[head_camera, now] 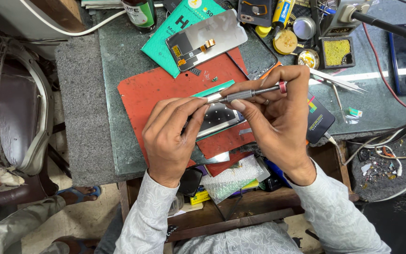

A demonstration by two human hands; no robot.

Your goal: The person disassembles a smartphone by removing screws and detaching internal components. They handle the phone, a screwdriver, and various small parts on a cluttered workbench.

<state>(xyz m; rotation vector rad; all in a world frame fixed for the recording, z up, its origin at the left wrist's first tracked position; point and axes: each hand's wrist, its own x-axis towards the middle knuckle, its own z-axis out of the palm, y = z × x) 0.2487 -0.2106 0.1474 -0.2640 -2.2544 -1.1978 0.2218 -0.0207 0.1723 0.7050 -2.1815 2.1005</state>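
so my left hand [170, 141] has its grip pinched shut on the tip of the little metal screwdriver [247, 94], right hand [278, 117] wrapped closed round its shaft, both just above the phone part [217, 117] on the red mat [151, 89], desk [118, 56] behind.

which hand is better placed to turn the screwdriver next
Probably the right hand: it grips the screwdriver along its shaft, a finger near the red end cap. The left hand only pinches near the tip, steadying it over the phone part.
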